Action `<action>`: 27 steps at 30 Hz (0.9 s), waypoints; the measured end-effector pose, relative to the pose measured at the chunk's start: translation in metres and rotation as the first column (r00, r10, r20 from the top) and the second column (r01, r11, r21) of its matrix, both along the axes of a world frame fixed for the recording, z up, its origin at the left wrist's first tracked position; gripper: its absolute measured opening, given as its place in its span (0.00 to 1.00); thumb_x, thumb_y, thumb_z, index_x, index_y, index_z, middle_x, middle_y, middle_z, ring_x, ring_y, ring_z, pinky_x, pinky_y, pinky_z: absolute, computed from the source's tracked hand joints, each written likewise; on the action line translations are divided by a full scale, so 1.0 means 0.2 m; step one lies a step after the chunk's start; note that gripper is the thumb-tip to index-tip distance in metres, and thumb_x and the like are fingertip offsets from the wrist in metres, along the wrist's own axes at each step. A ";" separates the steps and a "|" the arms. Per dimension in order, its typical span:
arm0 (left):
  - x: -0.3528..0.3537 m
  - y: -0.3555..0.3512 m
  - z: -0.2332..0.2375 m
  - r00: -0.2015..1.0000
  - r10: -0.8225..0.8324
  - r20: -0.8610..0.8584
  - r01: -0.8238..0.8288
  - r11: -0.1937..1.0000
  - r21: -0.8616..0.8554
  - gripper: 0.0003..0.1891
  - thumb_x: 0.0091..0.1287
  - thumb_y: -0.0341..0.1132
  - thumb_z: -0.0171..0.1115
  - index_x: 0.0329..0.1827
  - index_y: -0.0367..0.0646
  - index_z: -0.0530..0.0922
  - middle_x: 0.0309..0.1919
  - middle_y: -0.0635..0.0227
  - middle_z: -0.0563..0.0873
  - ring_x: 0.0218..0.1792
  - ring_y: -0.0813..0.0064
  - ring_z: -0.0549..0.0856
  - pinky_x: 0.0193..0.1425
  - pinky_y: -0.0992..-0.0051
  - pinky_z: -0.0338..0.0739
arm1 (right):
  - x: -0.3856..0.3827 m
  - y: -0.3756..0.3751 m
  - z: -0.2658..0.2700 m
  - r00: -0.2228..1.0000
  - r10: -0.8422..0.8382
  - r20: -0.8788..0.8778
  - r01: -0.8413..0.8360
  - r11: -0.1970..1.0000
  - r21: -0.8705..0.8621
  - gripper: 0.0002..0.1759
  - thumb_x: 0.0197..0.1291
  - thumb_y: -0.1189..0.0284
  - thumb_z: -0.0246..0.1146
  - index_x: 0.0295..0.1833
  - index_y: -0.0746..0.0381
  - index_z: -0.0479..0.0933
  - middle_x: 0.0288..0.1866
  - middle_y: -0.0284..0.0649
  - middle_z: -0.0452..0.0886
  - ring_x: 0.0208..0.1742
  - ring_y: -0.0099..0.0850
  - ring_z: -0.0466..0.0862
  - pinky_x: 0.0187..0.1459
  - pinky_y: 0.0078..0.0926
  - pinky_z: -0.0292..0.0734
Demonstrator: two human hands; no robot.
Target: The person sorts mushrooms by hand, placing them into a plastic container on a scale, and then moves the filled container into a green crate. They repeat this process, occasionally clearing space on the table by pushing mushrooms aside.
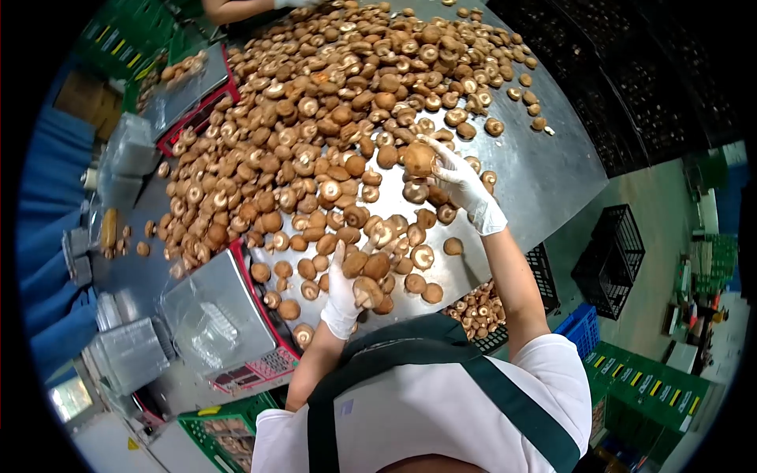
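Across the middle of the frame a steel sorting table (544, 173) carries a broad heap of shiitake mushrooms (315, 118), brown caps and pale gills mixed. At lower left a red-bodied weighing scale (256, 366) bears a clear plastic tray (209, 315) that looks empty. A second scale (193, 94) at upper left has a few mushrooms on it. Below the table's lower right edge a black mesh crate (548, 280) is part filled with more shiitake. The gloved right hand (461, 185) reaches into the heap, fingers curled round a large shiitake (418, 158) lifted clear of the pile. The gloved left hand (341, 299), near the table's edge, pinches a smaller shiitake (367, 292) with one finger stretched toward the heap. The step looks like hand-picking and grading. Moving either mushroom to the tray or the crate would call for a short carry off the table without knocking loose ones over the edge.
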State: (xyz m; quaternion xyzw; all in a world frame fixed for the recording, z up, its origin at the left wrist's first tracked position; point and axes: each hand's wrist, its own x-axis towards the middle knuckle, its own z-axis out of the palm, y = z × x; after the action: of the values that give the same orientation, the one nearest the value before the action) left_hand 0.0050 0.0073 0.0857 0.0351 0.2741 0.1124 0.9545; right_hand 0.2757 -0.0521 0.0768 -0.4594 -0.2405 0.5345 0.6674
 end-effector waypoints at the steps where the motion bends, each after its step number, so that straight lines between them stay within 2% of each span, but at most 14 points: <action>1: -0.01 -0.02 -0.01 0.999 0.035 -0.010 -0.034 0.996 0.086 0.35 0.67 0.61 0.40 0.66 0.41 0.62 0.55 0.57 0.75 0.49 0.63 0.79 0.48 0.66 0.79 | -0.03 0.01 0.04 0.999 0.033 0.014 -0.034 0.999 0.039 0.44 0.49 0.67 0.71 0.69 0.63 0.57 0.68 0.42 0.62 0.64 0.33 0.68 0.62 0.32 0.67; 2: -0.09 -0.03 -0.20 0.988 0.017 -0.153 0.045 0.918 0.395 0.33 0.68 0.59 0.42 0.66 0.42 0.62 0.58 0.54 0.73 0.57 0.60 0.75 0.58 0.63 0.74 | -0.08 0.01 0.06 0.998 0.066 0.022 -0.067 0.995 0.075 0.44 0.47 0.69 0.72 0.69 0.64 0.58 0.67 0.42 0.64 0.64 0.33 0.69 0.61 0.30 0.68; 3: -0.10 -0.05 -0.18 0.998 0.044 -0.039 -0.038 0.988 0.150 0.33 0.69 0.58 0.39 0.65 0.40 0.62 0.58 0.52 0.72 0.58 0.59 0.74 0.57 0.62 0.75 | -0.11 0.02 0.04 0.998 0.046 0.052 -0.051 0.994 0.095 0.43 0.44 0.74 0.72 0.67 0.65 0.60 0.64 0.42 0.68 0.62 0.33 0.71 0.60 0.28 0.69; 5: -0.10 -0.08 -0.04 0.988 0.129 0.083 -0.095 0.940 -0.328 0.33 0.69 0.59 0.38 0.65 0.40 0.61 0.61 0.49 0.69 0.61 0.52 0.70 0.57 0.56 0.74 | -0.15 0.01 0.03 0.989 0.047 0.141 -0.056 0.997 0.054 0.37 0.46 0.77 0.69 0.65 0.66 0.64 0.60 0.42 0.72 0.59 0.32 0.74 0.58 0.26 0.72; 10: -0.22 -0.14 -0.18 0.995 0.042 0.089 -0.015 0.959 -0.283 0.36 0.65 0.63 0.40 0.62 0.40 0.66 0.60 0.48 0.69 0.58 0.51 0.72 0.49 0.56 0.75 | -0.14 -0.02 0.04 0.926 -0.038 0.375 0.109 0.979 -0.171 0.34 0.41 0.88 0.54 0.61 0.66 0.69 0.60 0.41 0.74 0.60 0.30 0.74 0.59 0.25 0.71; 12: -0.27 -0.14 -0.24 0.941 0.008 0.338 0.062 0.979 -0.193 0.33 0.67 0.63 0.40 0.63 0.45 0.66 0.58 0.51 0.73 0.57 0.52 0.74 0.57 0.54 0.69 | -0.10 -0.05 -0.03 0.763 -0.077 0.641 0.241 0.955 -0.173 0.31 0.42 0.84 0.51 0.59 0.64 0.71 0.54 0.43 0.78 0.55 0.32 0.78 0.54 0.24 0.72; 14: -0.28 -0.15 -0.19 0.920 0.024 0.392 0.032 0.990 -0.136 0.35 0.67 0.65 0.37 0.64 0.45 0.65 0.57 0.51 0.73 0.57 0.53 0.74 0.55 0.54 0.69 | -0.02 -0.07 -0.11 0.534 -0.005 0.845 0.471 0.832 -0.292 0.31 0.44 0.77 0.55 0.60 0.61 0.71 0.52 0.50 0.79 0.53 0.38 0.79 0.54 0.26 0.73; 16: -0.29 -0.15 -0.09 0.992 0.044 0.116 -0.026 0.989 -0.147 0.36 0.67 0.64 0.36 0.65 0.44 0.64 0.57 0.51 0.73 0.56 0.54 0.74 0.55 0.53 0.69 | 0.03 -0.11 -0.20 0.433 0.091 0.897 0.495 0.807 -0.321 0.31 0.45 0.75 0.57 0.61 0.60 0.71 0.51 0.52 0.79 0.53 0.40 0.80 0.54 0.27 0.73; 17: -0.30 -0.14 -0.08 0.985 0.048 0.167 -0.016 0.982 -0.186 0.35 0.68 0.64 0.36 0.65 0.43 0.63 0.57 0.49 0.72 0.56 0.52 0.74 0.56 0.52 0.70 | 0.06 -0.11 -0.23 0.331 0.195 0.923 0.518 0.781 -0.351 0.31 0.46 0.72 0.59 0.61 0.59 0.70 0.50 0.53 0.79 0.52 0.42 0.80 0.54 0.29 0.73; 18: -0.29 -0.13 -0.08 0.984 0.047 0.170 -0.016 0.983 -0.181 0.35 0.68 0.64 0.36 0.65 0.43 0.63 0.57 0.49 0.72 0.56 0.52 0.74 0.56 0.52 0.70 | 0.04 -0.11 -0.22 0.349 0.233 0.908 0.516 0.761 -0.393 0.29 0.48 0.71 0.59 0.61 0.60 0.70 0.50 0.51 0.80 0.51 0.43 0.80 0.53 0.30 0.74; 20: -0.30 -0.12 -0.11 0.997 0.004 0.083 0.017 0.968 -0.249 0.34 0.68 0.62 0.38 0.64 0.43 0.64 0.55 0.49 0.73 0.54 0.51 0.75 0.57 0.50 0.70 | 0.00 -0.12 -0.23 0.318 0.170 0.933 0.510 0.799 -0.319 0.31 0.48 0.70 0.61 0.63 0.57 0.70 0.44 0.50 0.81 0.42 0.39 0.82 0.45 0.30 0.75; 22: -0.34 -0.13 -0.16 0.984 -0.018 0.176 0.059 0.971 -0.232 0.31 0.69 0.58 0.41 0.62 0.41 0.65 0.52 0.50 0.74 0.50 0.54 0.77 0.55 0.53 0.73 | -0.03 -0.11 -0.23 0.292 0.149 0.945 0.519 0.805 -0.287 0.30 0.49 0.70 0.61 0.62 0.59 0.70 0.49 0.50 0.80 0.50 0.41 0.81 0.51 0.29 0.74; 24: -0.32 -0.11 -0.17 0.999 -0.034 0.006 0.035 0.986 -0.166 0.29 0.70 0.55 0.43 0.60 0.38 0.66 0.50 0.52 0.75 0.46 0.58 0.79 0.52 0.58 0.77 | -0.04 -0.09 -0.25 0.192 0.171 0.966 0.506 0.826 -0.247 0.29 0.49 0.71 0.61 0.60 0.63 0.70 0.60 0.49 0.73 0.61 0.42 0.73 0.61 0.30 0.68; 27: -0.32 -0.10 -0.15 0.999 -0.023 -0.046 0.016 0.989 -0.145 0.26 0.70 0.50 0.41 0.59 0.36 0.67 0.49 0.52 0.76 0.45 0.59 0.80 0.48 0.60 0.80 | -0.03 -0.08 -0.31 0.052 0.230 0.972 0.549 0.806 -0.220 0.29 0.47 0.71 0.64 0.58 0.62 0.72 0.62 0.48 0.72 0.61 0.42 0.73 0.61 0.31 0.68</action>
State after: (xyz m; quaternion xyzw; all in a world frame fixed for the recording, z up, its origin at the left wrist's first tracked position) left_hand -0.0599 -0.0135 0.0560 -0.0288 0.3039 0.0822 0.9487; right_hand 0.2697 -0.0685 0.0154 -0.8887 -0.4042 0.0334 0.2136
